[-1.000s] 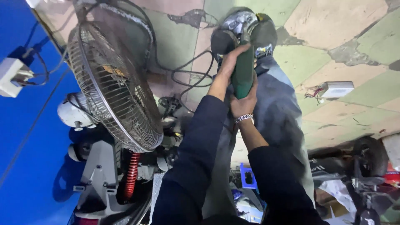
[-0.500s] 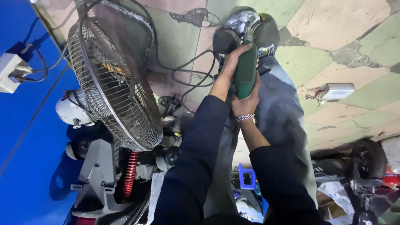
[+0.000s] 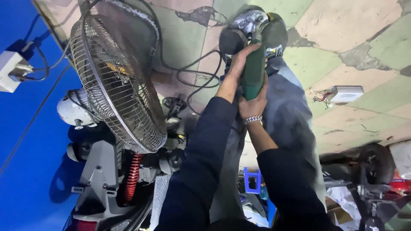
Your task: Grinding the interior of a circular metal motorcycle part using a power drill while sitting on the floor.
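Both hands hold a green-bodied angle grinder point(image 3: 253, 72) with a silver head point(image 3: 250, 19) at the top. My left hand point(image 3: 238, 64), in a dark sleeve, wraps the upper part of the green body just below the head. My right hand point(image 3: 253, 104), with a silver bracelet at the wrist, grips the lower end of the body. The tool points away from me, over a grey dusty surface point(image 3: 291, 115) that looks like cloth. Two black rounded shapes point(image 3: 276, 32) flank the head. The disc itself is hidden.
A wire-caged fan point(image 3: 115, 81) stands close on the left, with black cables point(image 3: 192, 72) looping beside it. A white socket box point(image 3: 10, 70) hangs on the blue wall. A red spring point(image 3: 132, 175), a small white box with wires point(image 3: 346, 94), a wheel point(image 3: 376, 162) and a blue stool point(image 3: 252, 182) lie around.
Both hands keep the same grip on the grinder. The view has shifted only slightly.
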